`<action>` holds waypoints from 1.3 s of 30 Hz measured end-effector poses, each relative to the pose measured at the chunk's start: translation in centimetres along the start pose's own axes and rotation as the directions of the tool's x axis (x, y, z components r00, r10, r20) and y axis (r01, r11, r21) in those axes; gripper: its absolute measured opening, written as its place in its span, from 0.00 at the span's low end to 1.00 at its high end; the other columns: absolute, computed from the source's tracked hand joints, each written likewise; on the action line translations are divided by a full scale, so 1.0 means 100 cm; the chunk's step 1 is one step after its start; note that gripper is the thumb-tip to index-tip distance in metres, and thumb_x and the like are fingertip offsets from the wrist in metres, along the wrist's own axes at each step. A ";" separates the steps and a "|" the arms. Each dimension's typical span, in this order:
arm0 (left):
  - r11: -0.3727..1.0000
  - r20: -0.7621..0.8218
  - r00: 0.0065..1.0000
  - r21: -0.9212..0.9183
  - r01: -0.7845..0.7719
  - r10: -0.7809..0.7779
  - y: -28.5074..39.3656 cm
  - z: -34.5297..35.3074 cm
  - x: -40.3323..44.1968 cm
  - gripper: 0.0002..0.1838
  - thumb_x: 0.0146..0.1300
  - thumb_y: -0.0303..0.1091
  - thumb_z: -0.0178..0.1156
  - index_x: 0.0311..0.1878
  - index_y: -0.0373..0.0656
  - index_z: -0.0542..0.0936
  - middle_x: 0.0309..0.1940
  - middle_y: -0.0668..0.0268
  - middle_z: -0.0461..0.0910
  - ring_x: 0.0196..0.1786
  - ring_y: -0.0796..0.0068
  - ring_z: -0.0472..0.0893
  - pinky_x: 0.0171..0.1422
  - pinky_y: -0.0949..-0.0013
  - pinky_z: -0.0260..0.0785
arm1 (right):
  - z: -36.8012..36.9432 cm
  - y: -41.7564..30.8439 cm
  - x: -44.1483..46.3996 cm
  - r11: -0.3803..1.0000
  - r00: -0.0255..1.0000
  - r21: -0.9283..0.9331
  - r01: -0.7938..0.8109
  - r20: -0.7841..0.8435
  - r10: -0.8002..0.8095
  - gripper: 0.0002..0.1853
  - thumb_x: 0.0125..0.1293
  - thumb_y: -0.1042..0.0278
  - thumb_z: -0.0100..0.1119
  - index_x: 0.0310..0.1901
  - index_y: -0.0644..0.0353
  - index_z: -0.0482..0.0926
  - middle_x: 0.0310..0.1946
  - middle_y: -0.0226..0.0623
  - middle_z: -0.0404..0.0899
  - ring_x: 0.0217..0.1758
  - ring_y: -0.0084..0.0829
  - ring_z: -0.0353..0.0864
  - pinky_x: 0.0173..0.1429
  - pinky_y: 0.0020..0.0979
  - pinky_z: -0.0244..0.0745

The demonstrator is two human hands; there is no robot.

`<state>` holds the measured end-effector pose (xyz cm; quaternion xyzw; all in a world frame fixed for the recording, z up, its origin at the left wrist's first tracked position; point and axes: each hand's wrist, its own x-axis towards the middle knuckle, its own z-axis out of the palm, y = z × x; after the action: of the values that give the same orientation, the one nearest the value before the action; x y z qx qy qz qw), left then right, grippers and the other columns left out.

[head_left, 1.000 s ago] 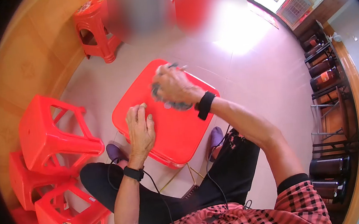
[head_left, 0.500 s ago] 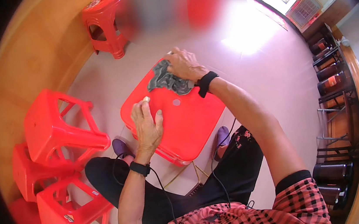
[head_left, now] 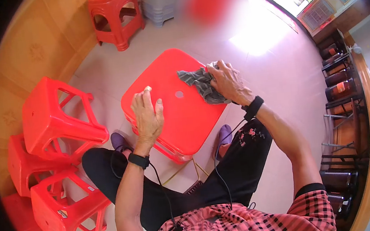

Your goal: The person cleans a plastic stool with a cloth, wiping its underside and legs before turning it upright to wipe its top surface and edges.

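A red plastic stool top (head_left: 185, 120) with rounded corners and a small round hole lies between my knees; more than one red layer shows at its near edge. My right hand (head_left: 230, 82) holds a crumpled grey patterned cloth (head_left: 204, 85) against the stool's right side, near the edge. The cloth spreads left from my fingers. My left hand (head_left: 148, 119) rests on the stool's left edge, fingers apart, with nothing in it.
Several red stools (head_left: 59, 124) lie or stand at the left by the wooden wall. Another red stool (head_left: 117, 16) and a stack of grey stools (head_left: 162, 0) stand at the back. Dark jars (head_left: 340, 88) line a rack at the right. My feet flank the stool.
My right hand has moved from the far part of the stool top to its right edge, dragging the cloth along. My left hand has stayed on the left edge.
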<state>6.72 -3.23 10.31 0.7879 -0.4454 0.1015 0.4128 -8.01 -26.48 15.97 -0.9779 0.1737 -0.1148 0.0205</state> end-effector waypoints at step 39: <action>0.995 -0.137 0.990 -0.093 0.024 -0.036 -0.012 0.003 -0.014 0.20 0.61 0.38 0.58 0.50 0.33 0.72 0.44 0.49 0.70 0.52 0.49 0.70 0.61 0.50 0.61 | 0.014 -0.166 -0.112 0.915 0.989 0.395 0.080 -0.146 -0.023 0.15 0.45 0.76 0.61 0.39 0.62 0.79 0.44 0.48 0.73 0.49 0.52 0.74 0.52 0.48 0.71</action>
<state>6.85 -2.27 8.73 0.7659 -0.4079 0.1296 0.4797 -12.37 -7.02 13.47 -0.9469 0.1217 -0.2160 0.2047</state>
